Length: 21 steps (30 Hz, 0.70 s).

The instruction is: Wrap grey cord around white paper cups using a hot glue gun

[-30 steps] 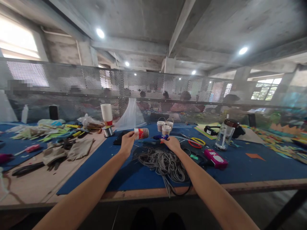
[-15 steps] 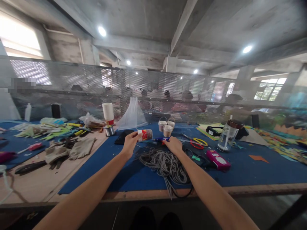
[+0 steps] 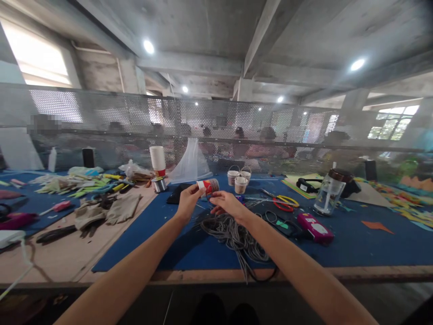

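My left hand [image 3: 188, 201] grips a small paper cup [image 3: 208, 186] with a red and white print, held on its side above the blue mat [image 3: 345, 243]. My right hand [image 3: 227, 204] has come up to the cup's open end, fingers curled and touching it; whether they hold anything is hidden. A tangled pile of grey cord [image 3: 233, 232] lies just under both hands. A blue glue gun [image 3: 242, 197] lies on the mat behind my right hand.
Three small paper-cup baskets [image 3: 239, 179], yellow and red scissors [image 3: 283, 201], a clear jar with a brown lid [image 3: 329, 191] and a pink box [image 3: 314, 226] lie to the right. A cup stack [image 3: 158, 161], gloves [image 3: 111, 210] and scraps lie left. Mesh fence [image 3: 216, 126] behind, people beyond.
My right hand left the glue gun on the mat and moved left and up to the cup's mouth. The left hand keeps holding the cup. The view shifted slightly.
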{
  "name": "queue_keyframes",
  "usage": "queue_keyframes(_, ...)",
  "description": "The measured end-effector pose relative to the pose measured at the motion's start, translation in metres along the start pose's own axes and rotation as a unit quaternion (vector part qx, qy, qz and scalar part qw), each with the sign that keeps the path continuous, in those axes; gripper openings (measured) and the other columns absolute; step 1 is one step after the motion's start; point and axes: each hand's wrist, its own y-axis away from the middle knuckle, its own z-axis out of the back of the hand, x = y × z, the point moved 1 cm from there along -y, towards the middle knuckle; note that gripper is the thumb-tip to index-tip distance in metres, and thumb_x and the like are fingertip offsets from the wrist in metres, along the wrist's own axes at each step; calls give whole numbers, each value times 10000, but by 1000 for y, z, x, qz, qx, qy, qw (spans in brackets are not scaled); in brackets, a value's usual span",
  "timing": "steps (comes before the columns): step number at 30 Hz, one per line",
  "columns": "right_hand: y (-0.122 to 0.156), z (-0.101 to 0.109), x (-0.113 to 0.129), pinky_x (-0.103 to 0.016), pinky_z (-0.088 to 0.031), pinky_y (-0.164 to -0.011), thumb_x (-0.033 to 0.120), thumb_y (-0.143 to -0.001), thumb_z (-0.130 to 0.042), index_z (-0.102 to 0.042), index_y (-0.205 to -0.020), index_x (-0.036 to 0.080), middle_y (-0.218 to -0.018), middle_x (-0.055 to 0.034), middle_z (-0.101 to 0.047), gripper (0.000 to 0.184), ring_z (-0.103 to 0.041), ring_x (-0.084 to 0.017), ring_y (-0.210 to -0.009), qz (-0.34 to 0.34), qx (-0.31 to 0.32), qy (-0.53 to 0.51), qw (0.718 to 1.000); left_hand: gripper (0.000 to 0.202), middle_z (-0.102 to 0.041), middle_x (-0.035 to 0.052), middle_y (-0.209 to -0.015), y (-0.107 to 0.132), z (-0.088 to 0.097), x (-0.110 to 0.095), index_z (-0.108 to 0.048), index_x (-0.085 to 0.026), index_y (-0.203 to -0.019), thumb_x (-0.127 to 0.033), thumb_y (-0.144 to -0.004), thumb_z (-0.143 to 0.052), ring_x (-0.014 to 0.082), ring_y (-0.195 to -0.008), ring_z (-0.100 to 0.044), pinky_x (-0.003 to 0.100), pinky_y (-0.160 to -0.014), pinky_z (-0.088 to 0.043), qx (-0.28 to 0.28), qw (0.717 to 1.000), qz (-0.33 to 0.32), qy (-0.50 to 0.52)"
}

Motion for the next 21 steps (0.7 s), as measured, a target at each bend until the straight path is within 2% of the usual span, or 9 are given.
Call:
queue_keyframes(2,3,-7,2,-231,-501,-561,364,-795,-696,-580,-1159,192,-1027,-59,-703,419,-674,-134,-647,-22,59,-61,996,417,-739,72,-882,1,0,-2,-747,-130,-955,-411,-649,-784,222,-822,-643,326,-785,-474,-7,1000,-7,-14)
queue_keyframes(4,5,-6,3,-207,-479,-540,360,-783,-709,-598,-1149,186,-967,-49,-713,421,-637,-104,-604,-25,68,-76,994,391,-741,82,-894,2,0,-3,-745,-125,-950,-389,-663,-775,223,-817,-642,331,-784,-475,-12,999,-15,-30)
queue_keyframes(9,6,11,4,-165,-401,-499,364,-792,-697,-680,-948,164,-749,5,-665,254,-507,-45,-513,28,-16,-24,999,375,-746,79,-926,3,-2,-3,-738,-124,-964,-388,-698,-743,225,-850,-654,340,-825,-479,6,999,-29,-36)
queue_keyframes(13,7,14,2,-171,-400,-495,315,-823,-665,-668,-880,155,-784,-8,-670,170,-549,-57,-539,53,-54,28,997,376,-747,70,-924,4,-4,-3,-732,-125,-957,-383,-684,-757,222,-848,-660,328,-805,-487,7,999,-28,-38)
queue_keyframes(15,7,8,-1,-187,-435,-504,279,-832,-650,-649,-945,158,-885,-30,-688,165,-604,-77,-564,30,-32,15,999,382,-747,69,-918,5,-5,-5,-732,-128,-950,-385,-668,-769,221,-842,-661,322,-790,-490,4,999,-26,-39)
queue_keyframes(19,10,-7,-6,-225,-527,-588,298,-811,-687,-601,-1088,191,-1129,-51,-664,309,-691,-124,-687,-17,59,-78,995,387,-747,72,-927,9,-8,-10,-728,-133,-958,-375,-660,-781,216,-842,-664,308,-775,-494,9,999,-26,-32)
queue_keyframes(21,11,-11,-6,-223,-535,-608,332,-795,-712,-591,-1116,202,-1152,-49,-662,366,-694,-127,-728,-26,97,-110,989,395,-747,72,-918,10,-8,-11,-724,-137,-973,-378,-665,-779,214,-817,-667,305,-739,-499,13,999,-16,-32)
